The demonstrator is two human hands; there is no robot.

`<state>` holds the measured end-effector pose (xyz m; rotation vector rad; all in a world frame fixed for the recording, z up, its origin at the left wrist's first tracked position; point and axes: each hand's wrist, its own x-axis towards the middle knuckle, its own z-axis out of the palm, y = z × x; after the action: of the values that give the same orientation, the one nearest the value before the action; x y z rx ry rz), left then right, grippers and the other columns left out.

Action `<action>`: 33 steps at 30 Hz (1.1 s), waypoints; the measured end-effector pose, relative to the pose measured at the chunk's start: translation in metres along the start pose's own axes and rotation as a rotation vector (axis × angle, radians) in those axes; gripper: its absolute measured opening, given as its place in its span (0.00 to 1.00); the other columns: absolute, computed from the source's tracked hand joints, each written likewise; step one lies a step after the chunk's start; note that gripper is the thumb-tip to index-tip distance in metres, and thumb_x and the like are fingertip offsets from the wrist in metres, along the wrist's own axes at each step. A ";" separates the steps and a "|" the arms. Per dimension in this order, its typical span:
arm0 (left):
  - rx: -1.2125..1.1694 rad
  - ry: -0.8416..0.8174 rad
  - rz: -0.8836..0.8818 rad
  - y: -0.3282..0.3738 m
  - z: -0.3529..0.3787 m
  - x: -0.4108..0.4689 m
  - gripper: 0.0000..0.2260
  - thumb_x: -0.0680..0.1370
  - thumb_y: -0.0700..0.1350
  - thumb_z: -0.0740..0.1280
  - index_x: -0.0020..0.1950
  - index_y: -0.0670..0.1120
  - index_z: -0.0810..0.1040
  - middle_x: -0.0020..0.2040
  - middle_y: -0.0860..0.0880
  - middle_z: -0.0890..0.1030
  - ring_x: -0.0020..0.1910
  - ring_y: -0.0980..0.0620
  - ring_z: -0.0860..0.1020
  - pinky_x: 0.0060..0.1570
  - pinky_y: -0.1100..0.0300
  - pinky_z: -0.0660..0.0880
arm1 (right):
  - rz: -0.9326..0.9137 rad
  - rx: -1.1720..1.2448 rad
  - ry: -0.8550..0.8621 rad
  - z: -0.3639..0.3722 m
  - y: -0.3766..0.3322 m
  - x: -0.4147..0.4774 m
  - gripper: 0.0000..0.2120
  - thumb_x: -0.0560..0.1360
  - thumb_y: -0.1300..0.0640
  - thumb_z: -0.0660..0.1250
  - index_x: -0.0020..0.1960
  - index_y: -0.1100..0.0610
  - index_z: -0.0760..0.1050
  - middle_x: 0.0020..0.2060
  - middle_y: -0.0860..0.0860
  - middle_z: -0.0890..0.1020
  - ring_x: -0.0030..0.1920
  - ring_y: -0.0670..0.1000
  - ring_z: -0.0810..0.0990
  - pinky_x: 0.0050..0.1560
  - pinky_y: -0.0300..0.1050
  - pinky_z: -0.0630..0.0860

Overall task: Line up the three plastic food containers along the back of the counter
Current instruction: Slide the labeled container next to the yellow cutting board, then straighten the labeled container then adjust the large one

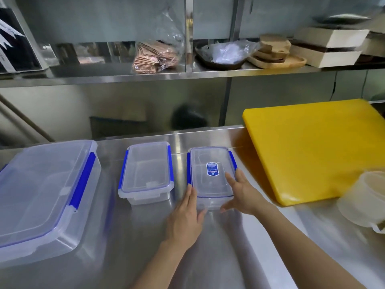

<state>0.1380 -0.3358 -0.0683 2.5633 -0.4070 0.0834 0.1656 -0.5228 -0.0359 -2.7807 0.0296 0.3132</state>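
- Head view: three clear plastic containers with blue side clips are seen on a brushed steel counter (218, 247), set in a rough row toward its back edge.
- The large container (43, 190) is found at the left end of the counter, its front corner reaching well nearer the front edge than the others do.
- The middle container (146, 171) stands apart from both neighbours, lid on, untouched.
- The labelled container (210, 176), marked by a blue sticker on its lid, is placed right of the middle one, just beside a thick yellow cutting board (312, 151).
- This box is being handled: the left hand (185, 220) is laid flat against its left side, fingers extended, and the right hand (242, 192) is spread over the lid's right front corner, thumb lowered toward the front wall. Nothing is clenched; the box is pressed between open palms.
- The step is judged to be the final squaring of the third box; a short push toward the back edge is called for, so the fronts match.
- Smooth steel and light, hollow, round-cornered plastic suggest easy sliding, so gentle pressure would be needed.
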 end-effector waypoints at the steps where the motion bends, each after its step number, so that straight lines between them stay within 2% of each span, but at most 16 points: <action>1: -0.029 -0.001 -0.029 0.001 0.002 0.008 0.30 0.78 0.56 0.59 0.76 0.48 0.51 0.78 0.52 0.51 0.74 0.53 0.59 0.66 0.56 0.68 | -0.007 -0.015 -0.015 -0.003 0.002 0.009 0.55 0.67 0.44 0.74 0.76 0.51 0.37 0.77 0.56 0.39 0.77 0.56 0.43 0.73 0.52 0.60; 5: -0.139 0.030 -0.090 0.012 0.009 0.039 0.29 0.78 0.52 0.62 0.75 0.46 0.56 0.77 0.49 0.58 0.73 0.51 0.62 0.67 0.58 0.64 | -0.022 -0.082 -0.036 -0.008 0.014 0.033 0.53 0.70 0.43 0.69 0.75 0.54 0.32 0.76 0.59 0.37 0.76 0.59 0.36 0.74 0.55 0.53; 8: -0.151 0.033 -0.125 0.022 0.017 0.061 0.28 0.78 0.51 0.63 0.75 0.46 0.58 0.76 0.48 0.60 0.72 0.49 0.64 0.67 0.57 0.65 | -0.015 -0.204 0.005 -0.010 0.031 0.040 0.51 0.71 0.37 0.65 0.75 0.55 0.32 0.76 0.60 0.38 0.76 0.60 0.35 0.75 0.57 0.43; 11: -0.154 -0.002 -0.125 0.036 0.027 0.071 0.29 0.77 0.51 0.65 0.74 0.46 0.57 0.77 0.48 0.59 0.72 0.48 0.64 0.66 0.56 0.67 | 0.010 -0.310 0.013 -0.014 0.050 0.045 0.51 0.70 0.31 0.60 0.75 0.55 0.32 0.76 0.61 0.39 0.76 0.60 0.36 0.74 0.60 0.39; 16: -0.138 -0.058 -0.077 0.061 0.042 0.073 0.33 0.76 0.52 0.66 0.75 0.45 0.53 0.78 0.47 0.54 0.73 0.46 0.62 0.67 0.54 0.66 | 0.013 -0.404 -0.020 -0.032 0.078 0.047 0.52 0.68 0.29 0.58 0.75 0.54 0.34 0.77 0.60 0.40 0.76 0.59 0.35 0.73 0.60 0.37; 18: -0.107 -0.092 -0.057 0.069 0.045 0.075 0.34 0.76 0.52 0.66 0.75 0.44 0.51 0.78 0.46 0.51 0.74 0.45 0.61 0.68 0.53 0.65 | 0.020 -0.387 -0.037 -0.037 0.088 0.045 0.51 0.69 0.30 0.59 0.75 0.53 0.33 0.77 0.60 0.39 0.76 0.58 0.34 0.73 0.59 0.37; 24: -0.019 -0.151 -0.031 0.074 0.052 0.076 0.38 0.76 0.53 0.66 0.76 0.43 0.45 0.79 0.45 0.46 0.76 0.48 0.50 0.71 0.54 0.60 | 0.008 -0.264 -0.057 -0.040 0.094 0.043 0.51 0.70 0.33 0.62 0.75 0.51 0.32 0.76 0.58 0.37 0.76 0.57 0.37 0.75 0.54 0.42; 26: 0.018 -0.189 -0.014 0.071 0.047 0.076 0.38 0.76 0.54 0.65 0.76 0.43 0.45 0.79 0.46 0.46 0.77 0.48 0.49 0.72 0.54 0.57 | 0.021 -0.255 -0.056 -0.041 0.093 0.041 0.51 0.70 0.33 0.63 0.75 0.50 0.32 0.77 0.57 0.37 0.77 0.56 0.37 0.75 0.55 0.42; 28: 0.032 -0.205 0.018 0.068 0.036 0.076 0.37 0.76 0.56 0.64 0.76 0.45 0.47 0.79 0.47 0.47 0.77 0.48 0.48 0.73 0.54 0.48 | 0.057 -0.264 -0.070 -0.045 0.090 0.039 0.51 0.69 0.34 0.64 0.75 0.50 0.33 0.77 0.57 0.37 0.76 0.57 0.37 0.75 0.57 0.42; 30: 0.011 -0.113 0.042 0.062 0.019 0.075 0.33 0.76 0.57 0.63 0.76 0.48 0.52 0.78 0.48 0.51 0.77 0.50 0.48 0.73 0.57 0.43 | 0.062 -0.279 -0.060 -0.048 0.079 0.036 0.52 0.68 0.34 0.66 0.76 0.50 0.34 0.76 0.57 0.37 0.76 0.58 0.36 0.74 0.59 0.42; 31: -0.017 -0.024 0.028 0.056 0.008 0.073 0.31 0.76 0.57 0.62 0.75 0.49 0.54 0.78 0.48 0.53 0.76 0.50 0.50 0.72 0.57 0.43 | 0.031 -0.270 -0.023 -0.049 0.069 0.034 0.52 0.68 0.34 0.66 0.76 0.50 0.36 0.77 0.57 0.37 0.76 0.58 0.36 0.74 0.58 0.42; 33: -0.061 0.211 -0.039 0.036 -0.020 0.069 0.29 0.76 0.56 0.63 0.73 0.47 0.61 0.76 0.48 0.61 0.75 0.47 0.57 0.72 0.55 0.51 | -0.082 -0.208 0.074 -0.048 0.041 0.030 0.49 0.68 0.33 0.65 0.76 0.49 0.40 0.77 0.54 0.40 0.77 0.56 0.39 0.75 0.56 0.45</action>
<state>0.1934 -0.3731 -0.0238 2.4695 -0.2749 0.3192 0.2025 -0.5769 -0.0125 -2.9883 -0.1043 0.2028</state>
